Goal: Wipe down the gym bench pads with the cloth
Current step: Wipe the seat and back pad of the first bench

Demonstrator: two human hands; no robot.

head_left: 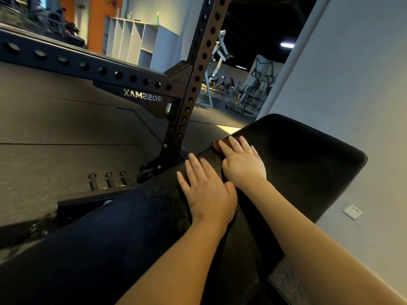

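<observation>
A long black bench pad runs from the bottom left up to the right of the head view. A reddish-brown cloth lies on its left edge, mostly hidden under my right hand, which presses flat on it with straight fingers. My left hand rests flat on the pad just below and left of the right hand, fingers spread and holding nothing.
A black perforated rack upright and its crossbeam stand left of the bench. Three short pegs stick up from the dark rubber floor. A pale wall with a socket is close on the right. Machines stand farther back.
</observation>
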